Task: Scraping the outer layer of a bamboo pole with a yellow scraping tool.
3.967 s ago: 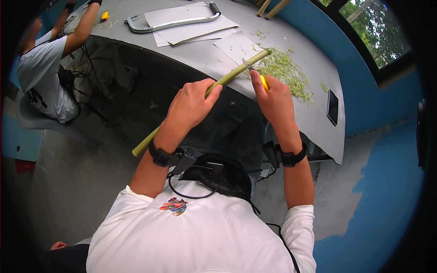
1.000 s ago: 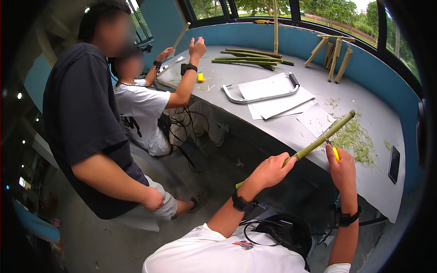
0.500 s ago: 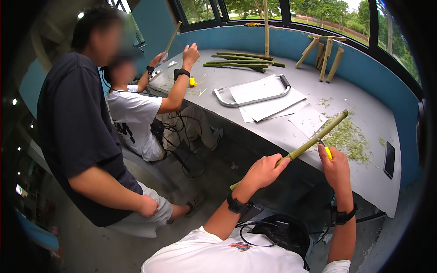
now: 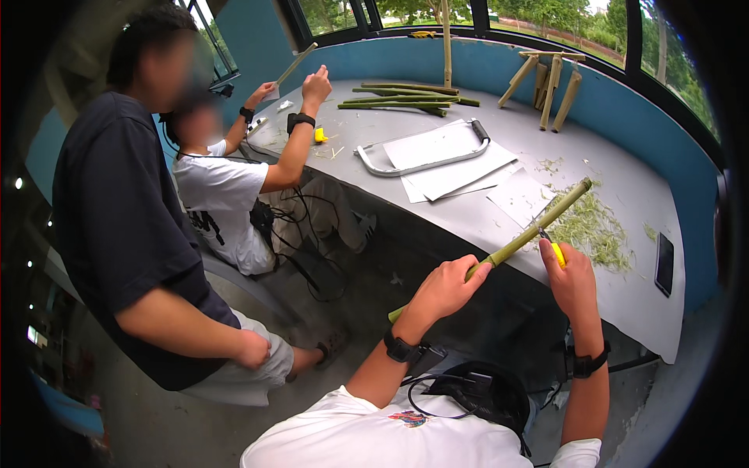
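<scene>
Two bare hands are working a bamboo stick over the near edge of a gray tabletop [image 4: 640, 312]. The person's left hand [image 4: 446, 290] is curling firmly around the bamboo stick [image 4: 519, 242] at about its middle, and the stick is slanting up and away to the right, its far end hovering before a heap of pale green shavings [image 4: 597, 230]. The right hand [image 4: 572, 282] is wrapping around a yellow-handled knife [image 4: 558, 255], thumb up, its blade lying against or just beside the stick; whether it is biting is too small to tell. The wearer's view, pointing down at the hands four seconds ago, is now swinging wider, taking in a standing person in a dark shirt [image 4: 117, 226] at left, beside a seated person in white [image 4: 222, 175]. Both grips are staying the same and the blade is barely shifting along the stick over the last second, so the shaving is probably pausing, with the stick remaining ready for another stroke.
</scene>
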Tool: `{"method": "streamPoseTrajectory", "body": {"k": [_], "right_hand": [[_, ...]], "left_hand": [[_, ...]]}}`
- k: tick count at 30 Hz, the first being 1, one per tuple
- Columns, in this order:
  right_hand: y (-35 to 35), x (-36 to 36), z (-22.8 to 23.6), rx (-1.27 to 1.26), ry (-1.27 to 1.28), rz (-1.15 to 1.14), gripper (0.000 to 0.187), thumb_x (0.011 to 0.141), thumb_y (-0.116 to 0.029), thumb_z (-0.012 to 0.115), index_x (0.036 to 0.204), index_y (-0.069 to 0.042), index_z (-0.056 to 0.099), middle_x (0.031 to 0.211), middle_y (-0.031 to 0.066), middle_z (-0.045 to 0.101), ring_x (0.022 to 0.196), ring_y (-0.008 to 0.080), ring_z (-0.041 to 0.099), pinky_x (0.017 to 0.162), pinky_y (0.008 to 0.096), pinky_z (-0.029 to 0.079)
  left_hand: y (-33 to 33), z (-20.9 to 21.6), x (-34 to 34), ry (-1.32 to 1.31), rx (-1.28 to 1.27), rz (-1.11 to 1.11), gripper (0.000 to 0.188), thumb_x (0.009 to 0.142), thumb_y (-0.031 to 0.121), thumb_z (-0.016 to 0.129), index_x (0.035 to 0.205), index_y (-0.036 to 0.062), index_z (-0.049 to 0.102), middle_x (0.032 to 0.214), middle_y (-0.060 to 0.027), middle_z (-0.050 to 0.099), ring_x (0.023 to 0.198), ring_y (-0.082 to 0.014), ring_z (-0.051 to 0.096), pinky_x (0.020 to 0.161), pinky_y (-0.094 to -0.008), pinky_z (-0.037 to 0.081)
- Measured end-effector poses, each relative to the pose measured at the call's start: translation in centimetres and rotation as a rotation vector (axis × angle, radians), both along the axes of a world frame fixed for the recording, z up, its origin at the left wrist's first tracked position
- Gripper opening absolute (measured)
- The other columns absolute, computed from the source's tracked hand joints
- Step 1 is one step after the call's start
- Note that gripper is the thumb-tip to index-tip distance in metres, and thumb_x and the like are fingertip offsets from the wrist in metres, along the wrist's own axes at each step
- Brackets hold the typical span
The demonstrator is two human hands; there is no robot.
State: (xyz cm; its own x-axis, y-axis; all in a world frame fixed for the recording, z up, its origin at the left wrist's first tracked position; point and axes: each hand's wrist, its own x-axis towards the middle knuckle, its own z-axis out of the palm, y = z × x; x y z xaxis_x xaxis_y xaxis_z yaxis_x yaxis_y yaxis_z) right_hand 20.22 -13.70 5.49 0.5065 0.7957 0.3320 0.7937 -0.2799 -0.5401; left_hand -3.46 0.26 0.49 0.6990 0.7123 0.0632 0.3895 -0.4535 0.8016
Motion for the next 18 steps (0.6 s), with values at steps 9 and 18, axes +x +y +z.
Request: {"method": "streamPoseTrajectory", "body": {"k": [9,18], "right_hand": [[-0.5,0.7,-0.1,0.025,0.021,-0.013,0.07,0.113,-0.063,0.062,0.084,0.001,0.064,0.076,0.0268,0.066,0.074,0.0509,0.064,0.067,0.0579,0.048],[0.0,0.2,0.3,-0.074,0.041,-0.024,0.077,0.112,-0.071,0.058,0.082,0.0,0.066,0.076,0.0249,0.069,0.075,0.0491,0.069,0.071,0.0573,0.053]], "left_hand": [[-0.3,0.7,-0.4,-0.086,0.018,-0.068,0.036,0.115,0.034,0.066,0.119,-0.0013,0.071,0.085,-0.0158,0.071,0.075,-0.0263,0.068,0.074,-0.0413,0.055],[0.8,-0.6,-0.7,-0.01,-0.013,0.01,0.044,0.116,0.042,0.066,0.108,0.0006,0.076,0.075,-0.0053,0.069,0.065,-0.013,0.066,0.063,-0.0331,0.053]]}}
